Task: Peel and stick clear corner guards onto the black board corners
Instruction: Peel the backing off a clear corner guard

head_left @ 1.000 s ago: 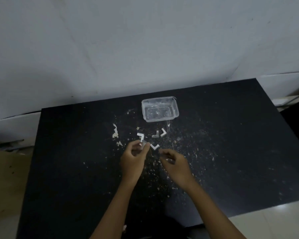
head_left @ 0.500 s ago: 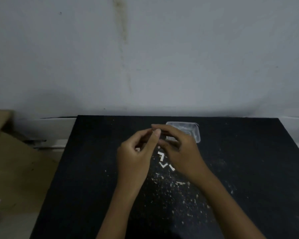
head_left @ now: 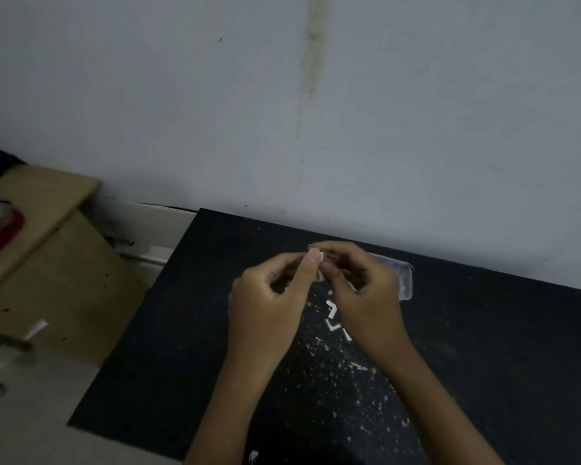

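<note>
black board (head_left: pixel 188 347) flecked white, brown cabinet (head_left: pixel 47 270), grey wall (head_left: pixel 416 112).

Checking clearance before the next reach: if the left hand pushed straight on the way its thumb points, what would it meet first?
Probably the right hand's fingers, touching across the corner guard the left hand pinches; depth is unclear.

Container (head_left: pixel 405 280) on board (head_left: pixel 188 330) (far edge)

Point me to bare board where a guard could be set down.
Free: the black board left of the left hand, toward its left edge; also right of the clear container. Crowded: under the hands, where the loose corner guards and white debris lie.
</note>
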The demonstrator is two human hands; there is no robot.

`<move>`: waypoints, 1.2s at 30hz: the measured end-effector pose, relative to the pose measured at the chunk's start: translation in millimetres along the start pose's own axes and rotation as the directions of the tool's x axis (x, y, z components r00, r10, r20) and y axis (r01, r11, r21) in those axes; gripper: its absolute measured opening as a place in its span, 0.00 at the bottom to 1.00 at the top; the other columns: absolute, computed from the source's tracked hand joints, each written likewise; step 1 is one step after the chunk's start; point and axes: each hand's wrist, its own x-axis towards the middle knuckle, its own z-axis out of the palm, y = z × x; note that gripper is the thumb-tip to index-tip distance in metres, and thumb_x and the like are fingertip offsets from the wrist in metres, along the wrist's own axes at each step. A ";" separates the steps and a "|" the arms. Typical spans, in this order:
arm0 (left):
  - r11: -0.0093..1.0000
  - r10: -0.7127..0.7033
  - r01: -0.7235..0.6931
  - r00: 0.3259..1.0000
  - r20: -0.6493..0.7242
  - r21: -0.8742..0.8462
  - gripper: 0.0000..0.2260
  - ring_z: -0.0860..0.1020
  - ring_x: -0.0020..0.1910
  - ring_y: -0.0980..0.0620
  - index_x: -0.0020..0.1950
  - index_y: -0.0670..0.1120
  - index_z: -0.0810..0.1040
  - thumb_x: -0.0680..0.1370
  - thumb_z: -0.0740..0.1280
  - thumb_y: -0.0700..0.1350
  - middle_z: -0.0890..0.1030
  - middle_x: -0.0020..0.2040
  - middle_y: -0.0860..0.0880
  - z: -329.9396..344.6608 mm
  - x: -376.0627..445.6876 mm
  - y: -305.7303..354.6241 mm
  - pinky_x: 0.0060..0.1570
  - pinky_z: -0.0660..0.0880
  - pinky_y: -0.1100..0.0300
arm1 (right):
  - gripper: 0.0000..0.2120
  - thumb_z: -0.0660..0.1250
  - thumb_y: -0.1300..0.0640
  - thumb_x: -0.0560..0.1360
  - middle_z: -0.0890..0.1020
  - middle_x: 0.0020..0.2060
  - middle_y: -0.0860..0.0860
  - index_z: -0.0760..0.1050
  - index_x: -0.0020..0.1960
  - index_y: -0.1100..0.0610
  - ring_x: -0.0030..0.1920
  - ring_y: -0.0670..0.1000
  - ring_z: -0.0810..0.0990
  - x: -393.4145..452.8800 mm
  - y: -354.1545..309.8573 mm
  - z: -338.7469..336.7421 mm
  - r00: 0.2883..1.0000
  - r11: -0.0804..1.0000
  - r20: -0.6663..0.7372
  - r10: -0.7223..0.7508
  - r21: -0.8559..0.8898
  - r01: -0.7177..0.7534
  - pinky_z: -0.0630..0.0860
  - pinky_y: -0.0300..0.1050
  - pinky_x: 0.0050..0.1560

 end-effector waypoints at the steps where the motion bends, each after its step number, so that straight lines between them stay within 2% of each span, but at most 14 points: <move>1: 1.000 0.006 -0.006 1.000 0.014 0.028 0.11 0.84 0.46 0.62 0.51 0.56 0.85 0.80 0.65 0.58 0.86 0.43 0.60 -3.9 -1.4 0.5 0.52 0.82 0.55 | 0.12 0.66 0.67 0.78 0.85 0.48 0.44 0.80 0.56 0.55 0.51 0.44 0.83 -0.9 -2.3 1.0 1.000 0.999 -0.002 0.026 0.028 -0.026 0.77 0.33 0.51; 4: 0.981 0.101 -0.091 0.994 -0.049 0.170 0.10 0.82 0.49 0.65 0.56 0.58 0.83 0.80 0.64 0.58 0.84 0.46 0.62 -17.5 -7.6 0.0 0.52 0.79 0.66 | 0.12 0.66 0.64 0.78 0.85 0.48 0.41 0.80 0.56 0.49 0.51 0.42 0.83 -1.8 -10.0 1.5 0.996 0.994 0.014 0.092 0.057 -0.092 0.77 0.32 0.50; 5: 0.959 0.185 -0.157 0.977 -0.104 0.237 0.10 0.81 0.49 0.64 0.58 0.58 0.82 0.80 0.65 0.56 0.83 0.47 0.63 -23.3 -8.7 0.2 0.52 0.76 0.70 | 0.12 0.66 0.63 0.78 0.85 0.47 0.41 0.80 0.56 0.48 0.51 0.42 0.83 -2.0 -12.5 1.4 0.994 0.993 0.034 0.103 0.049 -0.105 0.77 0.32 0.50; 7: 0.881 0.388 -0.323 0.911 -0.140 0.345 0.10 0.81 0.50 0.60 0.60 0.53 0.82 0.80 0.68 0.51 0.82 0.52 0.60 -34.9 -7.6 1.2 0.52 0.75 0.69 | 0.12 0.66 0.62 0.78 0.85 0.46 0.42 0.80 0.56 0.49 0.49 0.41 0.83 -3.2 -18.5 2.1 0.990 0.992 0.092 0.109 0.048 -0.114 0.78 0.33 0.49; 9: 0.763 0.550 -0.469 0.833 -0.066 0.445 0.11 0.79 0.54 0.54 0.61 0.49 0.83 0.79 0.71 0.48 0.82 0.56 0.52 -44.5 -4.7 2.8 0.56 0.74 0.68 | 0.11 0.66 0.61 0.78 0.85 0.45 0.45 0.80 0.55 0.48 0.46 0.43 0.83 -5.3 -25.3 4.7 0.986 0.995 0.141 0.087 0.042 -0.094 0.78 0.32 0.46; 12: 0.633 0.644 -0.563 0.764 0.042 0.532 0.12 0.75 0.57 0.49 0.59 0.53 0.84 0.76 0.74 0.48 0.79 0.61 0.49 -55.6 0.4 8.4 0.57 0.67 0.74 | 0.08 0.66 0.57 0.78 0.84 0.43 0.49 0.80 0.54 0.48 0.44 0.51 0.82 -7.7 -36.4 9.9 0.976 0.995 0.208 0.064 0.055 -0.077 0.80 0.39 0.44; 14: 0.594 0.683 -0.592 0.729 0.048 0.544 0.11 0.75 0.56 0.48 0.55 0.55 0.86 0.74 0.77 0.45 0.80 0.61 0.49 -60.3 2.4 9.6 0.54 0.67 0.72 | 0.08 0.66 0.57 0.78 0.85 0.45 0.47 0.81 0.55 0.51 0.46 0.49 0.83 -7.6 -41.8 10.3 0.967 0.995 0.247 0.065 0.051 -0.080 0.79 0.38 0.46; 16: 0.590 0.708 -0.611 0.706 0.025 0.528 0.12 0.75 0.55 0.46 0.53 0.56 0.87 0.73 0.79 0.43 0.80 0.61 0.50 -63.9 3.7 8.1 0.50 0.70 0.67 | 0.09 0.65 0.58 0.78 0.86 0.48 0.44 0.81 0.56 0.52 0.48 0.45 0.84 -7.2 -46.2 9.3 0.958 0.994 0.275 0.081 0.055 -0.099 0.78 0.34 0.48; 18: 0.587 0.734 -0.630 0.679 -0.007 0.509 0.12 0.76 0.55 0.45 0.53 0.57 0.85 0.73 0.79 0.44 0.79 0.61 0.51 -65.6 4.4 8.0 0.46 0.73 0.60 | 0.10 0.65 0.59 0.79 0.86 0.48 0.45 0.80 0.58 0.53 0.48 0.45 0.85 -6.3 -49.0 9.2 0.955 0.989 0.282 0.088 0.086 -0.116 0.79 0.36 0.49; 22: 0.584 0.760 -0.641 0.647 -0.060 0.498 0.09 0.76 0.53 0.44 0.50 0.54 0.87 0.73 0.79 0.43 0.80 0.60 0.49 -62.9 4.1 9.5 0.46 0.73 0.59 | 0.11 0.66 0.59 0.79 0.86 0.49 0.48 0.80 0.60 0.53 0.49 0.47 0.85 -5.0 -52.6 8.7 0.960 0.984 0.265 0.090 0.123 -0.127 0.80 0.41 0.52; 26: 0.594 0.762 -0.626 0.640 -0.103 0.504 0.08 0.76 0.53 0.43 0.47 0.53 0.87 0.73 0.80 0.41 0.80 0.57 0.50 -57.8 4.9 10.9 0.45 0.73 0.57 | 0.11 0.66 0.59 0.78 0.86 0.48 0.47 0.81 0.59 0.53 0.49 0.46 0.85 -4.7 -56.6 7.0 0.970 0.981 0.228 0.087 0.149 -0.123 0.79 0.36 0.50; 31: 0.586 0.765 -0.599 0.631 -0.128 0.546 0.06 0.77 0.51 0.44 0.45 0.49 0.87 0.73 0.79 0.40 0.78 0.54 0.51 -50.1 8.7 5.4 0.47 0.71 0.62 | 0.11 0.65 0.61 0.78 0.86 0.50 0.44 0.80 0.58 0.55 0.51 0.43 0.84 -6.2 -54.0 11.0 0.978 0.966 0.177 0.108 0.212 -0.145 0.77 0.32 0.50; 36: 0.541 0.772 -0.545 0.625 -0.121 0.640 0.07 0.77 0.46 0.43 0.45 0.48 0.87 0.71 0.81 0.38 0.80 0.48 0.44 -45.4 8.5 -0.8 0.52 0.65 0.69 | 0.10 0.64 0.58 0.77 0.87 0.45 0.51 0.80 0.56 0.57 0.47 0.49 0.86 -7.6 -49.7 12.3 0.973 0.941 0.149 0.174 0.264 -0.209 0.80 0.37 0.48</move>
